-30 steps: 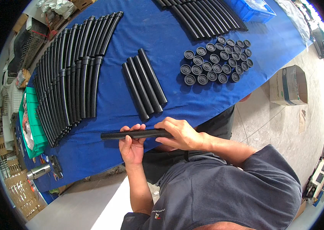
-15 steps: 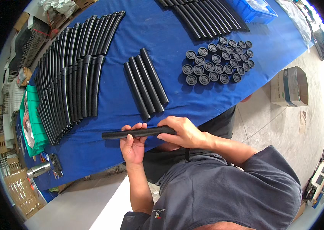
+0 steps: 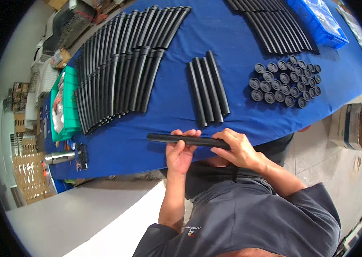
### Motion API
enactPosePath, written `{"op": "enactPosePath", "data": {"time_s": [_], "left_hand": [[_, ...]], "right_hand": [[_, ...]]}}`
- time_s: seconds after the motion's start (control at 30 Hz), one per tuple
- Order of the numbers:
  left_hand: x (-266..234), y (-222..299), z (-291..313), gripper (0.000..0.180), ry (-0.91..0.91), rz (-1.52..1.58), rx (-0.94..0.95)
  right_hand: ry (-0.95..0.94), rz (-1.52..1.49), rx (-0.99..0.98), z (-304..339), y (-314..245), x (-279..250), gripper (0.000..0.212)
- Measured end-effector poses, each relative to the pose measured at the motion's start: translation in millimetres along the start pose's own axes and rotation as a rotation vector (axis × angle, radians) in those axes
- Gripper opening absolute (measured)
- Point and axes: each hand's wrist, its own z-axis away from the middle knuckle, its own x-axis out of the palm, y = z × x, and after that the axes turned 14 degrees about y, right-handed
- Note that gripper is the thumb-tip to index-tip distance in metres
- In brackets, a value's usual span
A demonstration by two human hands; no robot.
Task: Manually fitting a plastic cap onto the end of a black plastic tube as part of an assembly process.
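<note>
A straight black tube (image 3: pixel 158 137) lies nearly level across both my hands, above the near edge of the blue cloth. My left hand (image 3: pixel 180 155), palm up, pinches it near the middle between thumb and fingers. Its right end is wrapped by my right hand (image 3: pixel 241 150), which hides that tip. Just beyond my hands, several similar tubes (image 3: pixel 205 90) lie side by side on the cloth. Farther right, a cluster of round black caps (image 3: pixel 284 78) with ringed faces sits on the table.
Rows of black tubes with collars (image 3: pixel 116 73) cover the left of the blue-clothed table (image 3: pixel 215 25); more tubes (image 3: pixel 279 32) lie far right beside a blue bin (image 3: pixel 339 41). A green bin (image 3: pixel 73 107), a metal cup (image 3: pixel 61 157) and a cardboard box (image 3: pixel 348 126) stand around.
The view has swung, so the table and its contents appear farther right. Both hands keep hold of the tube, which now slopes slightly down to the right.
</note>
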Motion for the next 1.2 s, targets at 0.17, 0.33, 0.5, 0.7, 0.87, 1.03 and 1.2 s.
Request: {"op": "enactPosePath", "data": {"time_s": [0.17,0.33,0.5,0.7,0.87,1.03,1.2], "left_hand": [[1.7,1.2,-0.1,0.031,-0.002,-0.034,-0.019],[4.2,-0.3,-2.8,0.030,-0.011,-0.049,-0.028],[1.8,1.9,0.3,0.030,-0.003,0.000,-0.019],[0.3,2.7,-0.9,0.032,-0.003,-0.012,-0.020],[-1.5,2.7,-1.0,0.032,-0.012,-0.009,-0.007],[5.9,0.8,0.3,0.033,0.031,-0.014,-0.002],[1.5,-0.3,-1.1,0.034,-0.005,-0.023,-0.002]], "right_hand": [[0.015,0.026,-0.011,-2.0,-3.1,-2.1,0.039],[-0.019,-0.044,0.326,-3.5,-9.2,-7.6,0.035],[0.129,0.002,0.026,-8.7,-12.4,-5.0,0.033],[-0.081,-0.105,0.249,-7.8,-9.2,-10.2,0.031],[-0.065,-0.130,0.299,-3.3,-9.8,-4.9,0.033],[0.000,-0.079,0.155,-2.1,-4.7,-1.8,0.034],[0.019,-0.116,0.328,-6.3,-15.6,-5.9,0.038]]}}
